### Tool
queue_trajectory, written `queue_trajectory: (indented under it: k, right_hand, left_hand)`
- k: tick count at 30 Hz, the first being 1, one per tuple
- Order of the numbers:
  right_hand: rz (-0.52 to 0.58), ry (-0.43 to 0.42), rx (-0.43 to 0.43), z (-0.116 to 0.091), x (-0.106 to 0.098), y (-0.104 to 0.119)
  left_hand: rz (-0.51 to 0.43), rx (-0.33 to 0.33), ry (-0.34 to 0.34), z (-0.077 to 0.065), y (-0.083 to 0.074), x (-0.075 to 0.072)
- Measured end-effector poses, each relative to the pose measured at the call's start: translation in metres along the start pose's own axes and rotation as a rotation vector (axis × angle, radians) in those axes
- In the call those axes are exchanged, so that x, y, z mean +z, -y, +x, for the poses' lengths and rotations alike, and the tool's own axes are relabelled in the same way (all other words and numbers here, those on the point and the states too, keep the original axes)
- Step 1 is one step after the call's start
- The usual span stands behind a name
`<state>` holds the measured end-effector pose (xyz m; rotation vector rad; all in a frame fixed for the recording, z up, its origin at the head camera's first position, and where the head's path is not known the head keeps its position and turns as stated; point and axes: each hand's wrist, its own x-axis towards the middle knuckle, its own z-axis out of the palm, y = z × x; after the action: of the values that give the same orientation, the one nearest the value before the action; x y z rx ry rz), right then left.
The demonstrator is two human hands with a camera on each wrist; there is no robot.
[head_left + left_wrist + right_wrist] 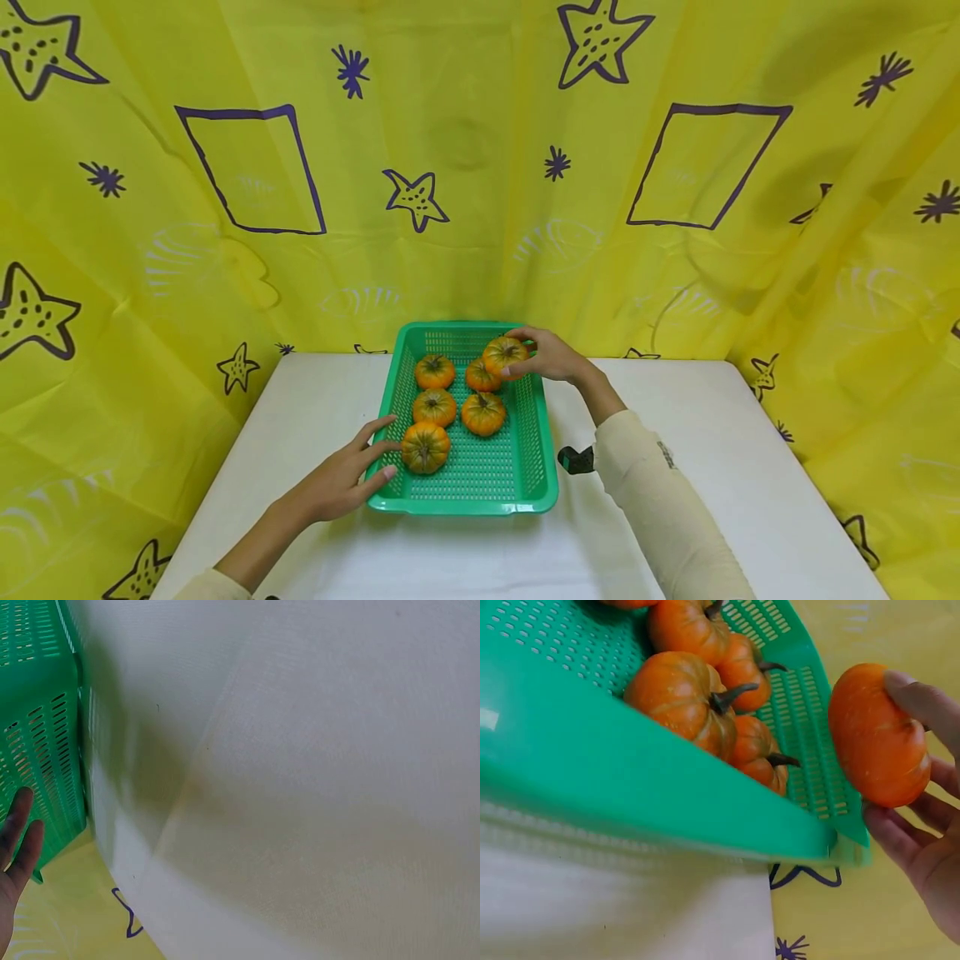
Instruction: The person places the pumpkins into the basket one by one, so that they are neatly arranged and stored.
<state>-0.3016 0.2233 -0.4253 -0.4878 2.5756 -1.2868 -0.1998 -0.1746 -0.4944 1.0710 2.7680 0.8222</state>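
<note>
A green plastic basket (465, 506) with slotted walls holds several small orange pumpkins (435, 407). Over its far right corner, my right hand (553, 357) grips another pumpkin (502, 358) between thumb and fingers. The right wrist view shows this held pumpkin (874, 742) raised near the rim, apart from the others. My left hand (337, 486) is at the basket's near left side, fingers spread and fairly straight. Its fingertips overlap the rim beside the nearest pumpkin (425, 448). In the left wrist view, two fingers (28, 851) show against the basket's slotted outer wall (45, 761).
The basket stands on a white table (300, 417), toward its back edge. A yellow curtain (480, 250) with drawn starfish hangs behind and along both sides. A small black object (576, 460) shows beside my right sleeve (660, 508).
</note>
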Motion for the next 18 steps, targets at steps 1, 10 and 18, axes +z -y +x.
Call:
queue_trajectory:
  k: [1,10,18]
  right_hand:
    - [-0.012,0.008,0.007,0.001,0.002,0.001]
    - [-0.137,0.057,0.031,0.006,0.011,0.004]
    - [-0.162,0.077,0.077,0.009,0.018,0.01]
  left_hand:
    - [0.001,0.002,-0.001,0.0,0.0,0.0]
    - [0.001,0.005,-0.002,0.0,0.001,0.001]
    - [0.006,0.007,-0.005,0.0,0.002,0.001]
